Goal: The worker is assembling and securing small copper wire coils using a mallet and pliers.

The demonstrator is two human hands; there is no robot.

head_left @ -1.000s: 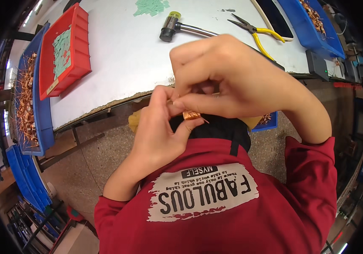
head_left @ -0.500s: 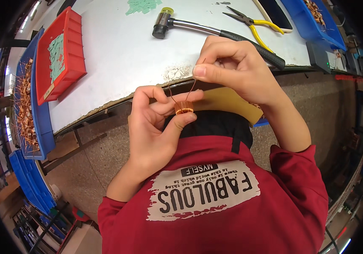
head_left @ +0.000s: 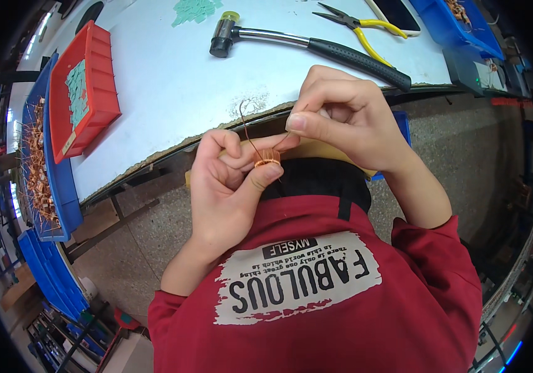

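My left hand (head_left: 221,189) pinches a small copper-wound ring coil (head_left: 268,156) between thumb and fingers, just in front of the table edge. A bare wire lead (head_left: 246,132) rises from the coil's left side, bent at its tip. To the right and a little higher, my right hand (head_left: 347,121) is closed, thumb against index finger, on the coil's other wire lead (head_left: 284,140). Only a short stretch of that lead shows between the hands; its end is hidden in my right fingers.
On the white table (head_left: 160,87) lie a hammer (head_left: 275,35), yellow-handled pliers (head_left: 356,23), a phone (head_left: 397,12) and green pieces (head_left: 197,9). A red bin (head_left: 105,90) holds more green pieces. A blue bin (head_left: 66,186) of copper coils is at left, another blue bin (head_left: 437,25) at upper right.
My right hand has come slightly lower along its wire lead, and less of that lead shows. The other lead now stands taller and more exposed. The view has shifted a little.
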